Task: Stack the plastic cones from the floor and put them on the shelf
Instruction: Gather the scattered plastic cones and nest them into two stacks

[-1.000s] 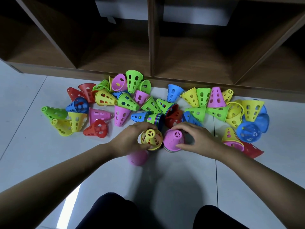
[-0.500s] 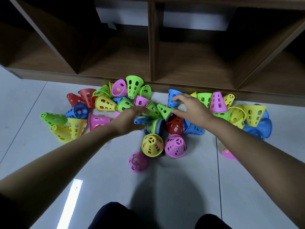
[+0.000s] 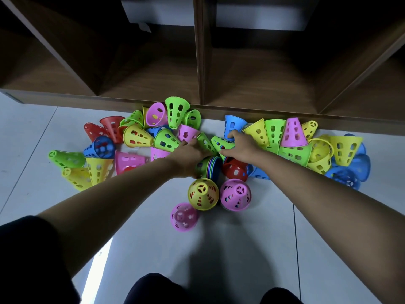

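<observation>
**A:** Where are the cones?

**B:** All on the pale tiled floor (image 3: 135, 227). Nearest is a pink perforated plastic cone (image 3: 184, 216) on its side. Beyond it a yellow slotted cone (image 3: 203, 194) and a second pink cone (image 3: 235, 194) stand upright. The heap lies against the brown wooden shelf (image 3: 153, 84).

**A:** The hands?

**B:** Apart. The right hand (image 3: 238, 143) curls round a lying green cone (image 3: 221, 143). The left hand (image 3: 190, 153) reaches onto another green cone (image 3: 205, 142), and I cannot tell if it grips.

**A:** How will they handle?

**B:** Light, stiff and thin-walled, I'd judge. Pinch the wide rim or the holes. The left wrist hides part of a nested multicoloured stack (image 3: 212, 166).
</observation>
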